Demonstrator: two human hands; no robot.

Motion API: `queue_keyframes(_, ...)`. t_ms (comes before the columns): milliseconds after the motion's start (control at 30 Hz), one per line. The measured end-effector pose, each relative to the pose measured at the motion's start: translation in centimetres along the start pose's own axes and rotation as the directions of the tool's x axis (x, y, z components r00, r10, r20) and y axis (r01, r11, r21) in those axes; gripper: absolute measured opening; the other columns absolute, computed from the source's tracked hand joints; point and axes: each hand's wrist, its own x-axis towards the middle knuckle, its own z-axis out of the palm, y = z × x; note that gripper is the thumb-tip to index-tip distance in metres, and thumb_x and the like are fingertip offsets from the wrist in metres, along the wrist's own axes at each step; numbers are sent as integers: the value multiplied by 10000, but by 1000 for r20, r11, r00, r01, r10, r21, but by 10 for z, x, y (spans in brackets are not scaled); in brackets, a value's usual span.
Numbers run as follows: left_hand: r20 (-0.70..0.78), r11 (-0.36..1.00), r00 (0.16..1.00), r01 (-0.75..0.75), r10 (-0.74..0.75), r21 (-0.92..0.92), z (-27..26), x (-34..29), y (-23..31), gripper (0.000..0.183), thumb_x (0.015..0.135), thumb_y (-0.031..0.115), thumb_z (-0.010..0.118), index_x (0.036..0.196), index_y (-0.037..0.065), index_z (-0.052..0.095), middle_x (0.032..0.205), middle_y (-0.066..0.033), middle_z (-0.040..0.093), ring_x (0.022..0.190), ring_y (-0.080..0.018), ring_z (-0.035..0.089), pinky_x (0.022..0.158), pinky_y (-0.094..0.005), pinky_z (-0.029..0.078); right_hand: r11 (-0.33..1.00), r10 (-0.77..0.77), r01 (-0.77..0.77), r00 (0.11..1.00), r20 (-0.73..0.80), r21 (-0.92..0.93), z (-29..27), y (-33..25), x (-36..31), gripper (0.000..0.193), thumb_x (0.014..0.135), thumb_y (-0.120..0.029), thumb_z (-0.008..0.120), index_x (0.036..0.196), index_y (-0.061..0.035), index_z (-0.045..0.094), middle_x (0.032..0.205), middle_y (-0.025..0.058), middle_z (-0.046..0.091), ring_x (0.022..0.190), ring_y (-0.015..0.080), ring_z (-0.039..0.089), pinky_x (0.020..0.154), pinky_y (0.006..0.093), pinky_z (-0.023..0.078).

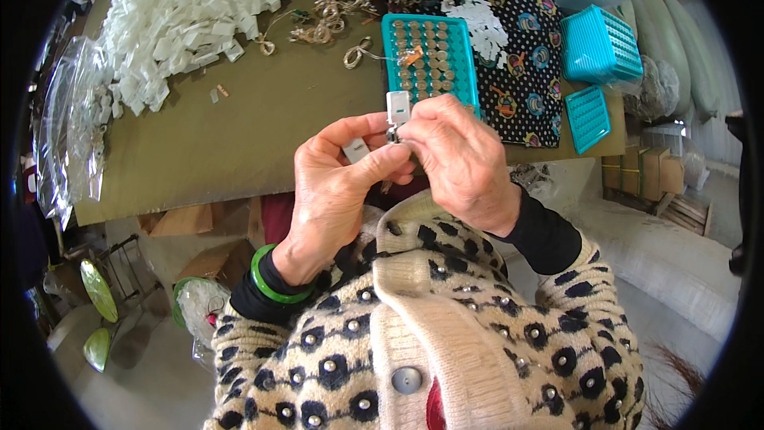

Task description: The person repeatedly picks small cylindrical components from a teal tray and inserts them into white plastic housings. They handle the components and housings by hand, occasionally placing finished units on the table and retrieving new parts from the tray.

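My hands meet in front of my chest, just over the table's near edge. My left hand (pixel 338 171) is closed round a small white plastic case (pixel 398 107), which stands up between the fingertips. Another white plastic piece (pixel 356 150) shows in the same palm, between thumb and fingers. My right hand (pixel 468 161) pinches close against the white case, its fingertips beside a small dark and shiny part (pixel 392 135). What lies inside that pinch is hidden. Just beyond the hands, a teal tray (pixel 471 72) holds rows of round metal button cells and a coiled wire string with an orange tab.
White plastic pieces (pixel 187 20) are heaped at the far left, beside clear plastic bags (pixel 76 127). Coiled wire strings (pixel 342 0) pile up at the back. White flat pieces (pixel 477 24) lie on a patterned black cloth (pixel 525 56). Stacked teal trays (pixel 601 44) stand right.
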Motion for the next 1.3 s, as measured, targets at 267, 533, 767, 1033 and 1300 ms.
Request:
queue_keyframes(267, 7, 997, 999, 52, -51, -57, -5, 2, 3, 155, 875, 38, 642, 1006, 21, 562, 779, -54, 613, 569, -127, 564, 496, -266, 455, 982, 68, -83, 994, -87, -171, -34, 28, -16, 249, 775, 97, 664, 1009, 22, 626, 897, 114, 554, 768, 255, 605, 626, 335, 512)
queue_keyframes(533, 49, 987, 993, 110, -105, -120, 0, 3, 2, 195, 888, 35, 653, 1054, -15, 564, 937, -145, 666, 702, -217, 685, 554, -297, 531, 941, 77, -63, 997, 28, -331, -35, 42, -30, 233, 771, 71, 667, 999, 34, 641, 899, 114, 552, 795, 271, 595, 652, 347, 508)
queue_keyframes(767, 130, 980, 988, 105, -83, -170, -1, 2, 2, 219, 919, 35, 630, 1124, -26, 583, 1097, -225, 672, 864, -289, 725, 619, -311, 583, 957, 24, -51, 995, -99, -286, -25, 44, -27, 322, 772, 53, 688, 1068, 18, 566, 935, 116, 531, 789, 273, 583, 692, 356, 499)
queue_keyframes(1033, 152, 979, 988, 69, -40, -190, -3, -1, 1, 159, 943, 51, 604, 1100, 27, 611, 1110, -237, 675, 931, -298, 720, 627, -311, 597, 949, 150, -168, 985, -84, -268, -23, 51, -24, 262, 801, 15, 683, 1031, -7, 561, 920, 124, 523, 814, 300, 584, 706, 379, 502)
queue_keyframes(1300, 212, 967, 977, 53, 1, -250, -9, 4, 4, 229, 929, 10, 608, 1154, 52, 607, 1160, -264, 650, 989, -328, 704, 687, -329, 617, 960, 190, -189, 982, -11, -205, -36, 56, -12, 177, 818, -32, 675, 896, -29, 516, 833, 107, 538, 782, 302, 576, 680, 391, 482)
